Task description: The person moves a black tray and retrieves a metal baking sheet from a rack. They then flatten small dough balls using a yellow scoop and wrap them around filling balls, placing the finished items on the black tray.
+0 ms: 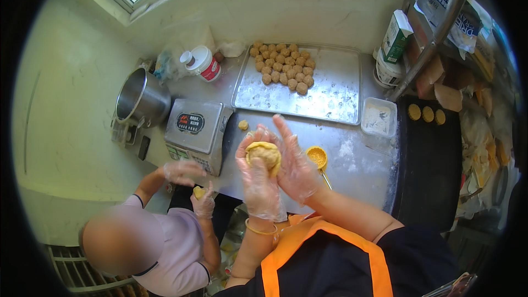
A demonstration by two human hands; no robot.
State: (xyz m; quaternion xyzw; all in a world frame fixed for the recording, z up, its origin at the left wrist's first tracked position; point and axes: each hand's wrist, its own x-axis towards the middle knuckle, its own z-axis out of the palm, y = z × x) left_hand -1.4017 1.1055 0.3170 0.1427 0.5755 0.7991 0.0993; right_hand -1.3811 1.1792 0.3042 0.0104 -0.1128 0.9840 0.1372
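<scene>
In my left hand, which wears a clear plastic glove, rests a cup of yellow dough wrapped partway around a paler brown filling ball. My left thumb presses on the filling, whose top is uncovered. My right hand, gloved likewise, is held up close against the left hand's fingers, its index finger extended; I see nothing held in it. Just right of it, a round yellow pastry mould with a patterned inside lies on the metal table. A small dough lump sits beyond my left hand.
A metal tray bears rows of filling balls. Flour fills a plastic tub. Three patterned cakes lie on a black tray. At left are a scale, a steel pot and a co-worker's gloved hands with dough.
</scene>
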